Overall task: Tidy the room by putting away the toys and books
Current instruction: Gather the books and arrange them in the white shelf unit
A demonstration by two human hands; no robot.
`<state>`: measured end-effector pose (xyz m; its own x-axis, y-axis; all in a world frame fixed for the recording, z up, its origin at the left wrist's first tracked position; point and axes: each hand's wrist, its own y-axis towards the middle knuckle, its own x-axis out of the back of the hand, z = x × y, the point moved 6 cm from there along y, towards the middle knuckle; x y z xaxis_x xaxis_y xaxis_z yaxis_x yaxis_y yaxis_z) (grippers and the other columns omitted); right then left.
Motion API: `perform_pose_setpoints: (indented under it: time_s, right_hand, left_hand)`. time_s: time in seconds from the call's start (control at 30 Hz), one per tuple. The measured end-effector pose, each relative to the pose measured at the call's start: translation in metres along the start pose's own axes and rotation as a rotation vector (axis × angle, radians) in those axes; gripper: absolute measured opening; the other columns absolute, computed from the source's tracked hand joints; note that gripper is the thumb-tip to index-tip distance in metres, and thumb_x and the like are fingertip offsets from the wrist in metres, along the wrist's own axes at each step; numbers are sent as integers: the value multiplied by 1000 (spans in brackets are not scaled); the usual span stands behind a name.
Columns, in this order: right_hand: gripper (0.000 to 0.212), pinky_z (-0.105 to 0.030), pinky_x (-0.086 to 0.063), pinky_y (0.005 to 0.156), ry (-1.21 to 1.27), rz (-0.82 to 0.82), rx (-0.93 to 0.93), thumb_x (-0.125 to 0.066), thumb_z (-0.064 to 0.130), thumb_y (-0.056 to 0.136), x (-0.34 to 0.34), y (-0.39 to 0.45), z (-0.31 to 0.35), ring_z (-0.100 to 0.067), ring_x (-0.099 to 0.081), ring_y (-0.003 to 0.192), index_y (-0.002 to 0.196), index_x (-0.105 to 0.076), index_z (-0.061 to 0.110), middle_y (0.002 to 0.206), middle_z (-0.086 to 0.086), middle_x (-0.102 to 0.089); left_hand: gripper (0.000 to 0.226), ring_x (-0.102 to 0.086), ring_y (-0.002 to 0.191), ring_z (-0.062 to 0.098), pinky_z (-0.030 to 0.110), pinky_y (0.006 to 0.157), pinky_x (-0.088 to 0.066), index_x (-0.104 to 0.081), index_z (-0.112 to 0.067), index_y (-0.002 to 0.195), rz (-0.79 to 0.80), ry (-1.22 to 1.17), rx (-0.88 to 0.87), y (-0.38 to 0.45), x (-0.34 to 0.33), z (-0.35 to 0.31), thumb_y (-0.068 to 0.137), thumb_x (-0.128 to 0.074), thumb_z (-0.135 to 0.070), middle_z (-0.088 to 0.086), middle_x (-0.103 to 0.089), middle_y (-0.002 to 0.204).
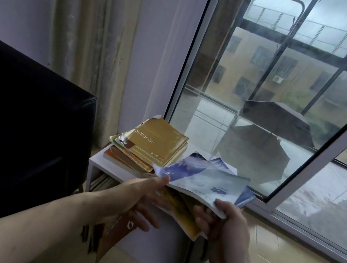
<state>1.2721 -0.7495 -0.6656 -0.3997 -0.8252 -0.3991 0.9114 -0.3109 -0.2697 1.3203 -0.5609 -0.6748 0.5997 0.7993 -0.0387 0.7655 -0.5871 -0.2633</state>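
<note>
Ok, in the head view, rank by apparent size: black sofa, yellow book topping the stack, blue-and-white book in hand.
1. black sofa, by far largest.
2. and 3. blue-and-white book and yellow book look alike; the held one is nearer the camera, so unranked.

Glossy paper books point(205, 182); smooth black leather sofa point(22, 118); cloth curtain point(89, 27).

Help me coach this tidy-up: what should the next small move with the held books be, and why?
Probably lower the blue-and-white books onto the bare part of the white shelf unit's top, beside the yellow stack. Both hands, left hand and right hand, grip the loose bundle right above that top, and it is fanned and sagging, so it needs support soon.
</note>
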Motion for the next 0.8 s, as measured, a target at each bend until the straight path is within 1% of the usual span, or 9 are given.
perform_pose_setpoints:
  time_s: [0.07, 0.2, 0.27, 0.33, 0.43, 0.53, 0.6, 0.67, 0.8]
  right_hand:
    - [27, -25, -47, 40, -113, 101, -30, -50, 0, 91, -7, -4, -9, -26, -65, 52, 117, -57, -3, 69, -18, -65]
    - [17, -30, -53, 45, -400, 322, -247, -65, 11, 87, -6, -8, -23, -35, -69, 63, 81, -70, -4, 72, -27, -66]
    - [33, -34, -58, 57, -603, 414, -360, -76, 31, 83, 8, -6, -26, -36, -72, 77, 81, -76, -2, 89, -29, -72]
    - [54, -36, -59, 71, -753, 433, -454, -68, 49, 87, 29, 2, -28, -34, -72, 88, 97, -76, -3, 103, -27, -74]
    - [59, -33, -58, 69, -794, 275, -435, -56, 57, 94, 61, 23, -18, -27, -72, 86, 108, -72, 2, 103, -18, -76]
    - [52, -25, -49, 59, -783, 42, -260, -60, 54, 94, 87, 49, -3, -23, -69, 72, 106, -71, 4, 89, -13, -76]
    - [53, -22, -47, 54, -729, -63, -169, -60, 56, 95, 94, 59, 2, -24, -72, 70, 107, -67, 5, 87, -12, -76]
    - [53, -19, -43, 49, -697, -132, -102, -57, 57, 96, 94, 64, 6, -20, -70, 62, 99, -65, 5, 81, -9, -73]
    - [53, -21, -38, 42, -686, -231, -13, -70, 45, 93, 100, 78, 2, -12, -53, 44, 101, -66, -7, 65, -2, -65]
  left_hand:
    - [49, -77, 87, 31, 36, 72, -62, -56, -27, 129, -122, -82, -21, 4, 0, 1, 96, -50, -63, 4, -79, 106]
    - [32, -78, 86, 32, 47, 77, -65, -56, -15, 126, -296, -176, -26, 13, 0, 15, 100, -66, -30, 11, -80, 97]
    - [29, -78, 91, 29, 52, 84, -63, -56, -16, 126, -353, -156, -55, 16, 2, 24, 99, -67, -13, 10, -79, 101]
    - [29, -78, 93, 21, 45, 81, -65, -60, -22, 125, -384, -96, -129, 15, 6, 20, 100, -64, -8, 3, -79, 101]
    - [27, -78, 88, 15, 30, 66, -64, -62, -33, 118, -458, -41, -253, 5, 20, -1, 105, -54, -11, -6, -78, 95]
    - [23, -78, 87, 20, 36, 67, -64, -66, -29, 118, -608, -74, -326, -6, 50, -17, 106, -52, -14, -3, -79, 96]
    - [20, -79, 83, 23, 37, 65, -63, -68, -26, 117, -686, -111, -325, -13, 71, -21, 106, -54, -16, 2, -80, 94]
    - [17, -78, 75, 19, 27, 56, -60, -68, -22, 114, -728, -114, -312, -17, 89, -21, 106, -55, -15, 2, -80, 88]
    - [15, -76, 65, 16, 23, 50, -56, -69, -16, 109, -768, -15, -183, -16, 118, -2, 107, -54, -18, 7, -79, 86]
